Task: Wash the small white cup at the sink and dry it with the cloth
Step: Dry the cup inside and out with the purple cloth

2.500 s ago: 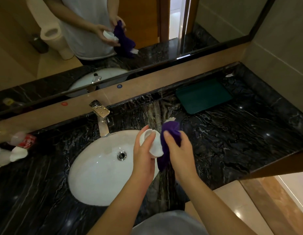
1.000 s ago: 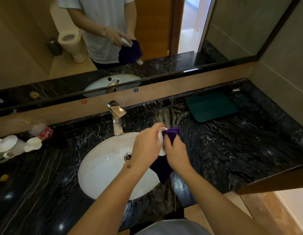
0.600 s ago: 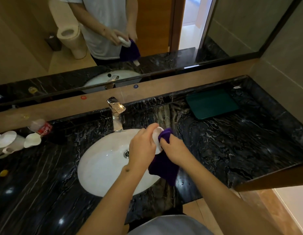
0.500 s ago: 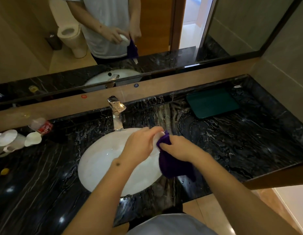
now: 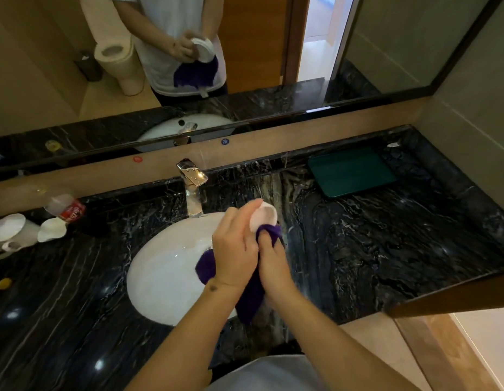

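Two hands: both are held together over the right rim of the sink (image 5: 160,277), just in front of the tap (image 5: 193,187).
Left hand (image 5: 235,255): its fingers are curled round the small white cup (image 5: 264,215), which is gripped at the top of the fist.
Right hand (image 5: 273,266): the purple cloth (image 5: 249,300) is clamped in its fingers and pressed against the cup's lower side; the rest of the cloth hangs below both wrists.
Edges: the counter (image 5: 386,249) front edge runs below the sink; a wall closes it off to the right of the sink.
Open room: bare dark stone is seen right of the sink, up to the green tray (image 5: 351,172) at the back.
Left of the sink: white cups (image 5: 10,231) and a lying bottle (image 5: 65,208) are set near the back edge.
Change: since half a second ago the cloth is gathered lower, under the left wrist, and more of the cup is uncovered.
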